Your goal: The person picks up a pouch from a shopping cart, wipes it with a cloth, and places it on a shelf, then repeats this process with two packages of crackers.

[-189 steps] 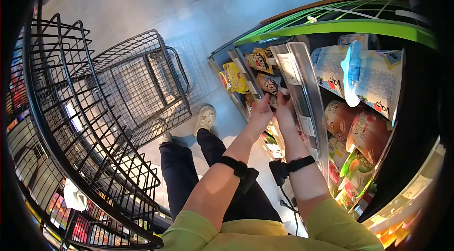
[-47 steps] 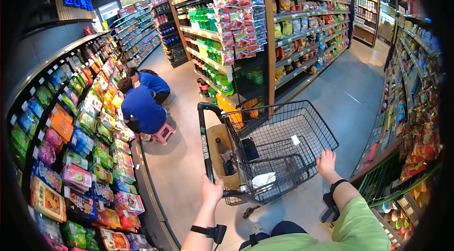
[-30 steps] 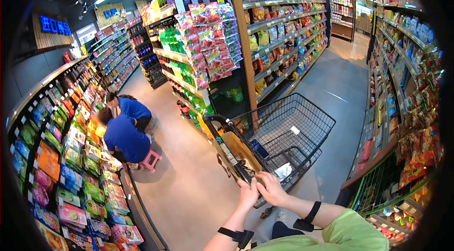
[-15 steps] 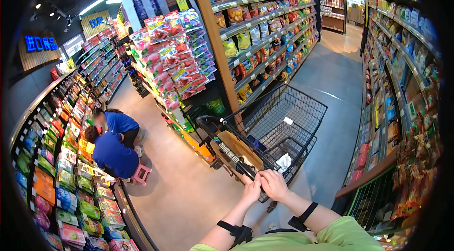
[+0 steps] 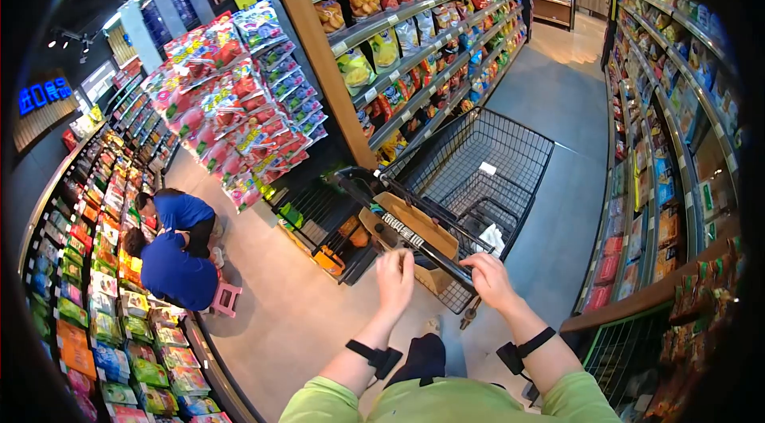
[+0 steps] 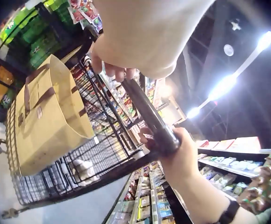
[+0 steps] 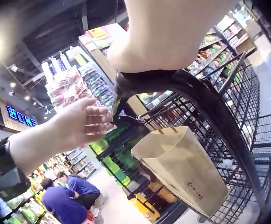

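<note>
A black wire shopping cart [image 5: 544, 176] stands in front of me, its handle [image 6: 145, 105] crossing close to both hands. My right hand [image 5: 492, 280] grips the end of the handle, its fingers curled round it in the left wrist view. My left hand [image 7: 79, 122] is just off the handle, palm toward it, fingers loosely bent and holding nothing. A tan bag [image 6: 51, 126] with brown straps hangs inside the cart by the handle. Deeper in the basket lie a crumpled white thing [image 5: 492, 238] and a small white card [image 5: 487, 168].
Two people in blue [image 5: 179, 264] crouch at the left shelves, by a pink stool [image 5: 227, 298]. A rack of hanging candy bags [image 5: 231, 96] stands beyond the cart on the left. Snack shelves [image 5: 430, 48] line the aisle ahead, with more shelves [image 5: 669, 144] on the right.
Both hands were at a shelf bin, later on the cart. From close together on the handle, they have moved apart; the left has come off it. The view has turned toward the aisle.
</note>
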Demonstrator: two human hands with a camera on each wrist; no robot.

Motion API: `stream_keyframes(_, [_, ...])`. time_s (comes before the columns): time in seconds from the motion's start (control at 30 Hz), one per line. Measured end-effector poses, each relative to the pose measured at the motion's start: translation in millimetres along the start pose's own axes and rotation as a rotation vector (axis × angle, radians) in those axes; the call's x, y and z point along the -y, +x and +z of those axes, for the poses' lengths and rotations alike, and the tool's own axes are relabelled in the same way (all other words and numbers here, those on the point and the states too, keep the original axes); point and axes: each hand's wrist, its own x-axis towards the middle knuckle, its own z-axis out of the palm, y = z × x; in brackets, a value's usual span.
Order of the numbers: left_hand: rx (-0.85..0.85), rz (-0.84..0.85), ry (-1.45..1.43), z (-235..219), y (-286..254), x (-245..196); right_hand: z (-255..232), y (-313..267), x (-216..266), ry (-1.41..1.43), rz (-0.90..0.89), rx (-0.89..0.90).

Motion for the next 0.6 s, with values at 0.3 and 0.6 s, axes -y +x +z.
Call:
stream_keyframes(0.3, [0.162, 0.455, 0.300, 78, 191, 16, -47, 69, -90, -0.081, 0.092, -0.012])
stream_keyframes(0.6, [0.265, 0.387, 0.312, 203, 256, 1, -96, 126, -175, -0.053, 0.234, -0.114])
